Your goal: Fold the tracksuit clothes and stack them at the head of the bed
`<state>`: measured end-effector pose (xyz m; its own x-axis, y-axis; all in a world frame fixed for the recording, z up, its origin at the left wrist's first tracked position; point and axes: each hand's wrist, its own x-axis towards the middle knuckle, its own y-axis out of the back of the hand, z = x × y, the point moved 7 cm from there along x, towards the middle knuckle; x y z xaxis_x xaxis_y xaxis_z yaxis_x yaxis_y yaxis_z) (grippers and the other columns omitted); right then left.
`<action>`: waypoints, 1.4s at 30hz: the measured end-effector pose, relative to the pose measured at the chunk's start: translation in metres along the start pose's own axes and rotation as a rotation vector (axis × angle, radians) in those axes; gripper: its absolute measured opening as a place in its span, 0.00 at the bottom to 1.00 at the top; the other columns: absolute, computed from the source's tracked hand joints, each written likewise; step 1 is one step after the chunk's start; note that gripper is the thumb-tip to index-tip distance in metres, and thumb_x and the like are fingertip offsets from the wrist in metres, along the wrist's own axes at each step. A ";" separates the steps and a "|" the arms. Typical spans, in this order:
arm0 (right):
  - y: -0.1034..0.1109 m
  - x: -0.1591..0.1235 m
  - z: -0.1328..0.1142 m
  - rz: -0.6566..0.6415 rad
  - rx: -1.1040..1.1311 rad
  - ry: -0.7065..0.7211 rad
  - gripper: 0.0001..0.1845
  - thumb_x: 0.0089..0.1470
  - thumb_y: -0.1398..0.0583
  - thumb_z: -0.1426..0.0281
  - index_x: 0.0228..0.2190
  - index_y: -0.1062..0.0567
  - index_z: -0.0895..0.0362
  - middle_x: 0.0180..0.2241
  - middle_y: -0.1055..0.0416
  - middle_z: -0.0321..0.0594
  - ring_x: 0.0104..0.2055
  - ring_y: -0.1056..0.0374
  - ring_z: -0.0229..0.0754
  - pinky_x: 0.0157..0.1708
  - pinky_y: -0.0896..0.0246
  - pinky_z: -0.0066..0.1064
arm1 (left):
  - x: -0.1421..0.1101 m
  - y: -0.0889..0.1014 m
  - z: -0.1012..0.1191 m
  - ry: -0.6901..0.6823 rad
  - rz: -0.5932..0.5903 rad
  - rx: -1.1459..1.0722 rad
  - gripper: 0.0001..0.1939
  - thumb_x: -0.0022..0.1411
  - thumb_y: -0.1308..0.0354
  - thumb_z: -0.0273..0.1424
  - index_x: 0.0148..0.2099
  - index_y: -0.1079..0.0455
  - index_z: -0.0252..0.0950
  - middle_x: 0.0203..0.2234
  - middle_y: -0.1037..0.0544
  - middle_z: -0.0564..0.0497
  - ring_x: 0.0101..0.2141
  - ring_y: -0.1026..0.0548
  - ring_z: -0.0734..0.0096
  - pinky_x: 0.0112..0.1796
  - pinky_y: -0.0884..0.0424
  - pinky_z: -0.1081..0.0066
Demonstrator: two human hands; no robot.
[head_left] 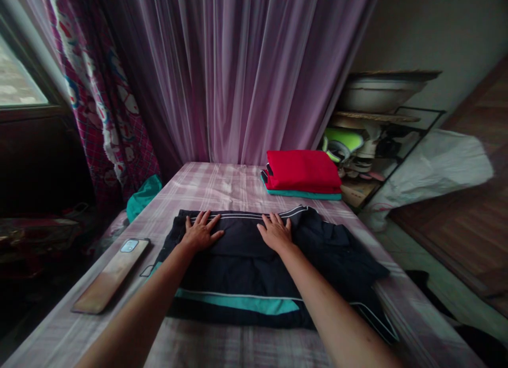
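A dark navy garment (238, 273) with white piping and a teal stripe lies partly folded across the table; its exact kind I cannot make out. My left hand (200, 232) rests flat on its far left part, fingers spread near the white lines. Flat on the same far edge, further right, lies my right hand (277, 232), its fingers also apart. Neither hand grips anything. To the right, the cloth spreads out rumpled toward the table's side.
A smartphone (113, 275) lies face down at the left of the checked tablecloth (222, 183). Folded red cloth (304, 169) tops a stack at the back right. Purple curtains (246, 72) hang behind. A shelf rack (420, 114) with a basin and a white sack (432, 167) stand right.
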<state>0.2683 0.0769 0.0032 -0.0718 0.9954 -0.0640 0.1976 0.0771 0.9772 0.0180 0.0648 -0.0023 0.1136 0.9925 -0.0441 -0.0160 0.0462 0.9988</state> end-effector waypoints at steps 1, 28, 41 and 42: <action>0.008 -0.002 -0.006 0.034 0.009 0.005 0.31 0.66 0.56 0.56 0.66 0.40 0.53 0.69 0.50 0.48 0.71 0.58 0.52 0.66 0.69 0.59 | 0.000 0.000 0.000 -0.001 0.009 0.005 0.36 0.67 0.60 0.56 0.71 0.51 0.51 0.71 0.50 0.42 0.69 0.54 0.46 0.60 0.60 0.31; -0.020 -0.026 -0.038 0.017 0.020 0.117 0.32 0.66 0.57 0.53 0.66 0.41 0.50 0.70 0.52 0.44 0.71 0.59 0.51 0.66 0.71 0.58 | -0.001 0.009 -0.056 -0.049 0.212 -0.031 0.32 0.70 0.62 0.41 0.70 0.46 0.30 0.69 0.44 0.41 0.69 0.49 0.56 0.65 0.50 0.54; -0.022 -0.025 -0.038 0.018 -0.001 0.112 0.31 0.67 0.57 0.54 0.66 0.41 0.49 0.70 0.53 0.44 0.72 0.60 0.51 0.66 0.71 0.58 | -0.001 0.076 -0.071 0.140 0.580 -0.106 0.38 0.70 0.63 0.48 0.73 0.56 0.31 0.71 0.52 0.42 0.70 0.59 0.52 0.67 0.61 0.48; -0.023 -0.025 -0.038 0.020 -0.001 0.111 0.31 0.66 0.57 0.54 0.66 0.41 0.49 0.70 0.53 0.44 0.71 0.59 0.51 0.66 0.70 0.58 | 0.004 0.066 -0.069 0.150 0.493 -0.098 0.37 0.70 0.62 0.48 0.72 0.53 0.31 0.71 0.50 0.41 0.70 0.57 0.52 0.66 0.60 0.47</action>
<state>0.2287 0.0480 -0.0098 -0.1756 0.9842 -0.0221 0.1992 0.0575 0.9783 -0.0516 0.0794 0.0624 -0.0739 0.9039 0.4212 -0.1250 -0.4274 0.8954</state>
